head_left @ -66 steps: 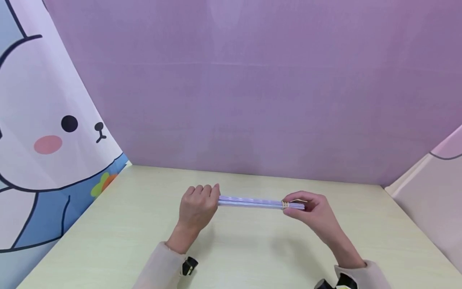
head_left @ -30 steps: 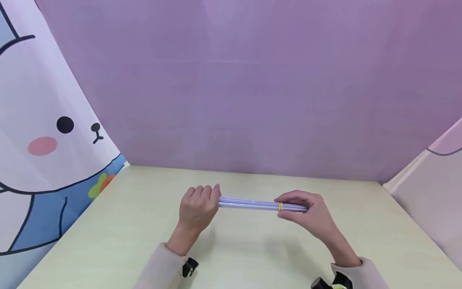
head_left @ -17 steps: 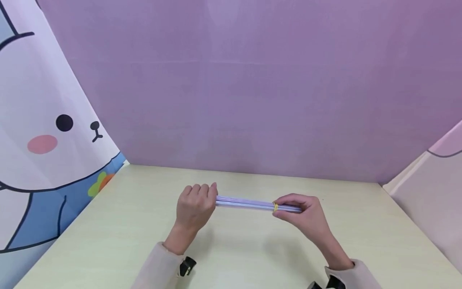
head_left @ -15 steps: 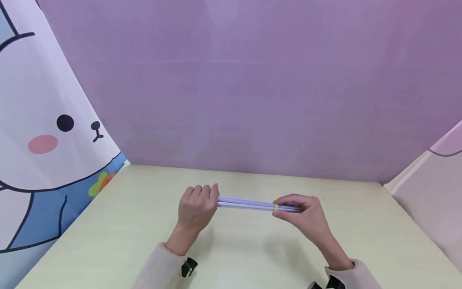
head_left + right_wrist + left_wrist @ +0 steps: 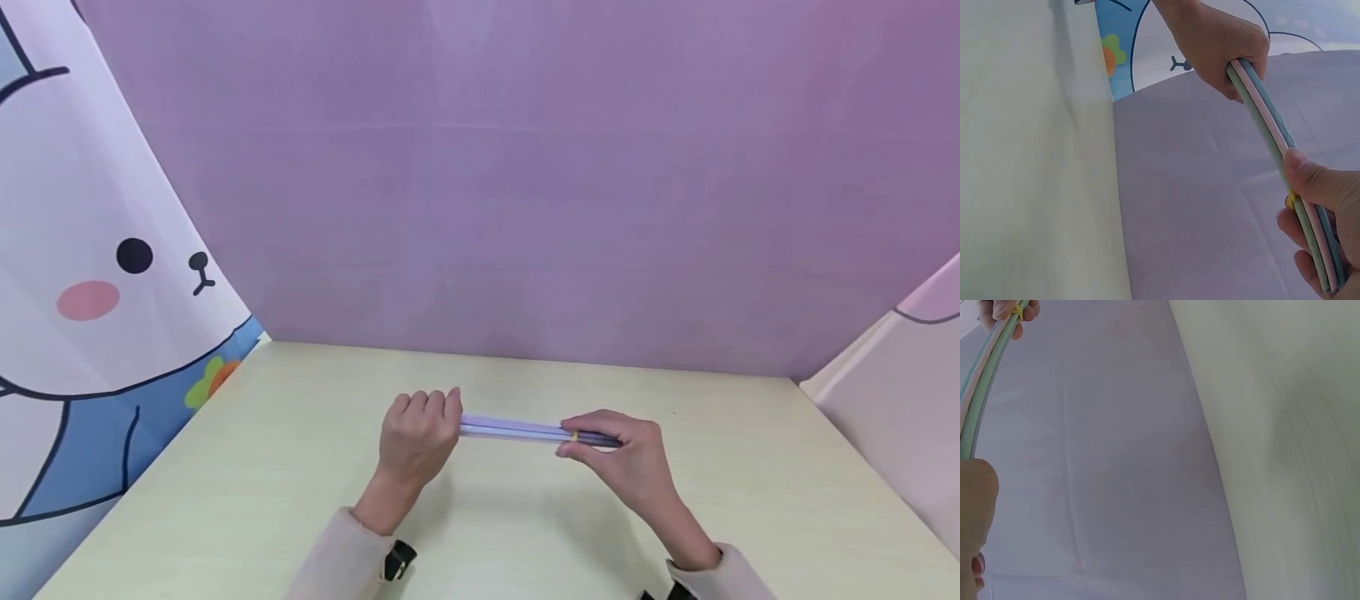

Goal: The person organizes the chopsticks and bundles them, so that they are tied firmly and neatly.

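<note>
A bundle of pastel chopsticks [image 5: 510,428] is held level above the table between both hands. My left hand [image 5: 418,440] grips its left end in a fist, hiding that end. My right hand [image 5: 633,458] pinches the bundle near its right end, thumb below and fingers above in the head view. A yellow rubber band [image 5: 575,437] circles the sticks right at the right fingertips. Green, pink and blue sticks [image 5: 1266,115] lie side by side in the right wrist view, their right ends against the right palm. In the left wrist view the band [image 5: 1018,311] sits between the right fingers.
The pale wooden table [image 5: 300,467] spreads beneath both hands. A purple cloth [image 5: 525,183] hangs behind it. A cartoon-printed cloth [image 5: 90,208] stands along the left side, and a pale cloth panel [image 5: 892,417] along the right.
My right hand has moved left, and the rubber band now sits nearer my left hand along the chopsticks. Both hands are slightly lower in the head view. Left hand keeps its grip.
</note>
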The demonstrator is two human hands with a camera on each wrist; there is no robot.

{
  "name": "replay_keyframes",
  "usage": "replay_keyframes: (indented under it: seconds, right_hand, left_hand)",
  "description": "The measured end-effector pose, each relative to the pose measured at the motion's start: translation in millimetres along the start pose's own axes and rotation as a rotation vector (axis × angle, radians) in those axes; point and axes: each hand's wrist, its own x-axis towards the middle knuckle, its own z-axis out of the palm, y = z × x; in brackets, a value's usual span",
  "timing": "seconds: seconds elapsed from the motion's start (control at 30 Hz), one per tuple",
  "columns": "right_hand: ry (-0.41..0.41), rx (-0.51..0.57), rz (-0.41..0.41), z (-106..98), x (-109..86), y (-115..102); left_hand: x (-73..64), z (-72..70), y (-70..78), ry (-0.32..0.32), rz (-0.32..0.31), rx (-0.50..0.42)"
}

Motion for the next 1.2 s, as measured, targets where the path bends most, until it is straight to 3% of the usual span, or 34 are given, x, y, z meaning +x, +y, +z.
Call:
replay_keyframes:
  seconds: [0.13,0.3,0.4,0.63,0.77,0.97,1.2]
  right_hand:
    - [-0.019,0.07,0.0,2.0,-1.9,2.5]
    - [-0.026,0.093,-0.035,4.0,-4.6,4.5]
    - [-0.047,0.067,-0.052,2.5,-2.4,3.3]
    - [-0.125,0.017,-0.005,-14.6,5.0,-0.5]
    - [-0.167,0.006,-0.064,-22.5,6.9,1.8]
    - [-0.099,-0.01,-0.133,-19.0,4.4,5.7]
    - [-0.025,-0.235,-0.271,-0.1,-1.8,3.3]
  left_hand:
    - [-1.0,0.4,0.7,0.004,-0.007,0.001]
    - [-2.5,0.8,3.6,0.015,0.029,0.013]
    - [-2.1,0.3,3.4,0.01,0.019,0.007]
    - [1.0,-0.3,1.3,0.004,0.007,-0.036]
    - [2.3,-0.8,-0.4,0.007,0.003,-0.037]
    - [3.1,-2.2,0.2,0.006,-0.014,-0.049]
    - [0.8,-4.1,7.5,0.007,0.03,0.0]
